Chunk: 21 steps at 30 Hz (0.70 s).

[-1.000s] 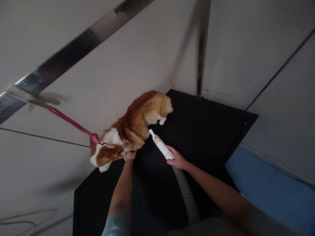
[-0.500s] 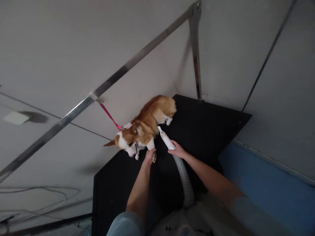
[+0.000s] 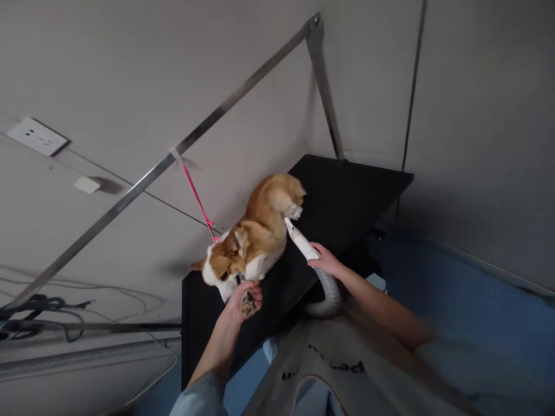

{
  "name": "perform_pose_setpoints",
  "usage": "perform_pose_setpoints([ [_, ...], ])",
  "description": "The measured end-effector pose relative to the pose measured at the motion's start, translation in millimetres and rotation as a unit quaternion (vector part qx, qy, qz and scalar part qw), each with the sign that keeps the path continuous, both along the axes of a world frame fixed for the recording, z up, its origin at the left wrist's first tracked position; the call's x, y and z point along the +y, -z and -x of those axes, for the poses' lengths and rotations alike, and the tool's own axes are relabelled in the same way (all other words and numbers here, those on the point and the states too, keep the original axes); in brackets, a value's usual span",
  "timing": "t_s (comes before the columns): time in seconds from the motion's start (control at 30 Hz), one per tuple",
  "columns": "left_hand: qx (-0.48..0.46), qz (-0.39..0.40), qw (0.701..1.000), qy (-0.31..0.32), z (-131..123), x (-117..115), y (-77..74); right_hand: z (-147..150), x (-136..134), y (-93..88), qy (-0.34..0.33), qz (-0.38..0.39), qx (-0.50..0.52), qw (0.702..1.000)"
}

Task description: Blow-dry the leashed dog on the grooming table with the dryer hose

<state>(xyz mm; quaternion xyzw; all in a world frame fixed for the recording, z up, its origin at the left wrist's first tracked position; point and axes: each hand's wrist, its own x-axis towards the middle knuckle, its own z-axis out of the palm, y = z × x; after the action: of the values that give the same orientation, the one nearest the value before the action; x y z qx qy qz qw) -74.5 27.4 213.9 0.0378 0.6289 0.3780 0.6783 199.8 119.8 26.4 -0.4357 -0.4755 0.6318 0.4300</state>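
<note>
A tan and white dog (image 3: 255, 237) stands on a black table (image 3: 347, 196), tied by a pink leash (image 3: 197, 199) to a metal bar (image 3: 195, 136). My left hand (image 3: 243, 299) is closed around the dog's front paw, lifted near its head. My right hand (image 3: 324, 261) grips a white nozzle (image 3: 301, 240) on a grey ribbed hose (image 3: 328, 292). The nozzle tip points at the dog's flank, close to its hind leg.
A grey wall stands behind the table, with a socket plate (image 3: 37, 136) and a small white box (image 3: 87, 184) on it. Cables (image 3: 39, 303) hang at the left. A blue floor (image 3: 468, 289) lies to the right. My light apron (image 3: 329, 370) fills the lower middle.
The view swung right and down. The dog turned its head toward me. My left hand moved from under its chest to hold its raised front paw. The nozzle shifted toward the hindquarters.
</note>
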Motion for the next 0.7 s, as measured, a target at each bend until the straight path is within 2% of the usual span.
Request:
perform_pose_setpoints([
  [0.13, 0.006, 0.022, 1.000, -0.017, 13, -67, -27.5, -23, -33, 9.6, -0.019, 0.013, 0.028, 0.999],
  [0.23, 0.012, 0.037, 0.999, -0.032, 11, -112, -32.8, -39, -52, 19.6, -0.005, 0.026, 0.037, 0.999],
  [0.3, 0.013, 0.026, 0.998, -0.054, -2, -132, -31.1, -46, -63, 24.7, -0.012, 0.031, 0.042, 0.999],
  [0.4, 0.009, 0.008, 0.997, -0.082, -25, -144, -28.2, -54, -79, 29.4, -0.051, 0.038, 0.052, 0.997],
  [0.5, 0.008, 0.015, 0.995, -0.097, -37, -149, -29.6, -54, -96, 32.4, -0.063, 0.043, 0.061, 0.995],
  [0.7, 0.014, -0.015, 0.987, -0.159, -25, -177, -33.8, -40, -113, 38.0, -0.058, 0.034, 0.076, 0.995],
])
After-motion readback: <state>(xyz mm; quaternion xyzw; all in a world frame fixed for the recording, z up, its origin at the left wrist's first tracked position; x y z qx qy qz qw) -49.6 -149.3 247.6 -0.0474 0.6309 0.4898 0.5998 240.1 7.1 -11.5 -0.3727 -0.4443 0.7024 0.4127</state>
